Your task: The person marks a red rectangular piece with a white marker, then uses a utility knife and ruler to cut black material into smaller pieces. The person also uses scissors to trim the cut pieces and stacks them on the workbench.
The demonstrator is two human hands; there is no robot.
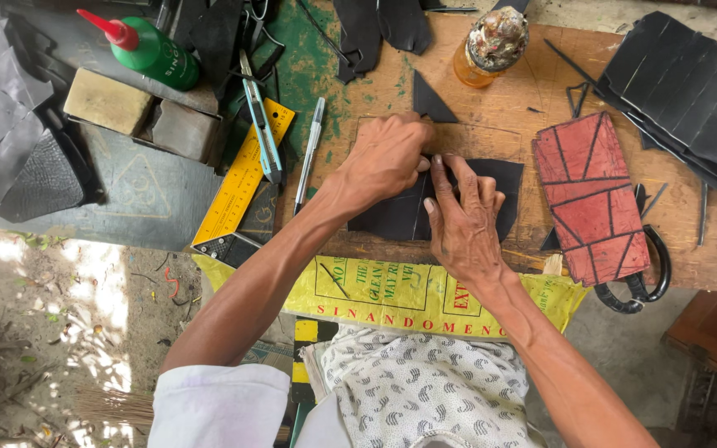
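Observation:
A black leather piece (504,187) lies flat on the wooden board (499,108) in the middle of the head view. My left hand (385,158) presses down on its upper left part, fingers curled toward the right. My right hand (465,217) lies on the piece just below, fingertips touching the leather close to the left hand's fingers. Both hands hide most of the piece. A small black leather triangle (430,101) sits on the board just above my left hand.
A red cracked pad (591,195) and black scissors (645,286) lie to the right, stacked black leather strips (690,91) at top right. Left of the hands are a pen (310,145), a utility knife (260,120), a yellow ruler (241,178), a green glue bottle (153,51), an orange jar (487,46).

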